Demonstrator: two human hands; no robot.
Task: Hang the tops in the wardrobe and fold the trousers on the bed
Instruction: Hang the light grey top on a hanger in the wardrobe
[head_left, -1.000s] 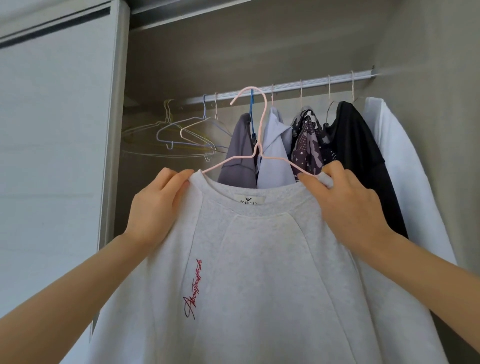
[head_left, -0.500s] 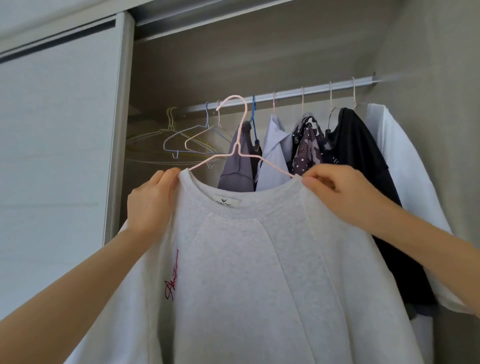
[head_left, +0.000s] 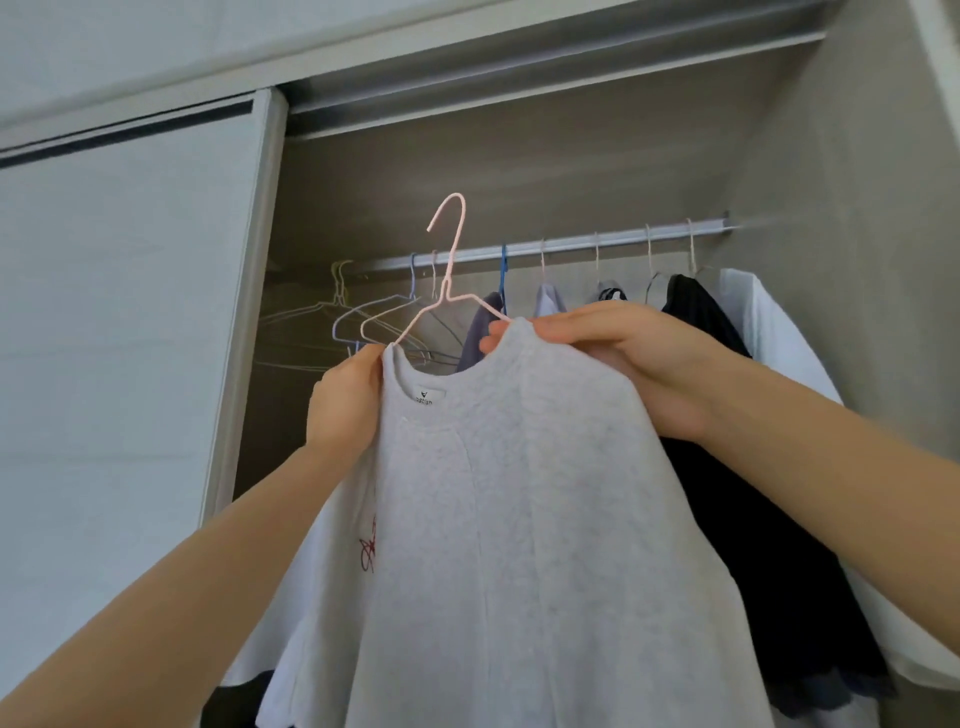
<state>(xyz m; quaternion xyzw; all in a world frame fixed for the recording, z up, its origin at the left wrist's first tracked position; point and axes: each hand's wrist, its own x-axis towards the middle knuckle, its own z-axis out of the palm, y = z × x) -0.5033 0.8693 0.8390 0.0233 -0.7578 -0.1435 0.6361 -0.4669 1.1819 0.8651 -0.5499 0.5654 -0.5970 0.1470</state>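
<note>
Left hand and right hand are gripping the grey sweatshirt at its shoulders, fingers curled on the fabric. The pink hanger hook is riding above the rail, on its near side. The rail is running left-right.

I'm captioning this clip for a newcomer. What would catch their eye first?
A pale grey sweatshirt fills the middle, on a pink hanger whose hook is not yet on the rail. The left hand and right hand grip its shoulders; a black top and a white top hang behind at the right.
</note>
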